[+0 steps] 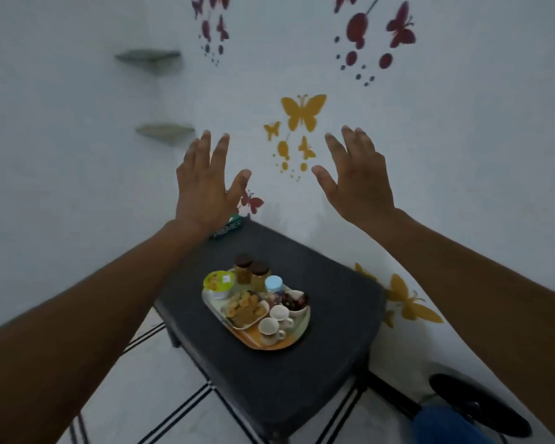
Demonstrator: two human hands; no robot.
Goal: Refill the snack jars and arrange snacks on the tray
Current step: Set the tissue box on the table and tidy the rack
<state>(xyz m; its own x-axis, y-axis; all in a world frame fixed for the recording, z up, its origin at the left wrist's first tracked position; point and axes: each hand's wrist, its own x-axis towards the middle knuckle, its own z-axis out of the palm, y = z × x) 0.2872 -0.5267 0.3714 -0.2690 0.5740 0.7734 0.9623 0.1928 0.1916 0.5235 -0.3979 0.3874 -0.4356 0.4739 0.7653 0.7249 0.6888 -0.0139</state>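
An orange-rimmed tray [297, 333] sits on a dark low table [327, 283]. On it stand two brown-lidded jars [252, 270], a blue-lidded jar [273, 285] and a yellow-green lidded tub [219, 283]. A dish of yellowish snacks [244, 309], a white bowl of dark snacks [297, 302] and two white cups [274, 320] share the tray. My left hand [204, 184] and my right hand [356, 177] are raised high above the table with fingers spread, holding nothing.
A green box [229, 226] lies at the table's far corner, against the wall with butterfly stickers. Two small corner shelves [161, 91] hang on the left. A black and blue object [455, 411] lies on the tiled floor at lower right.
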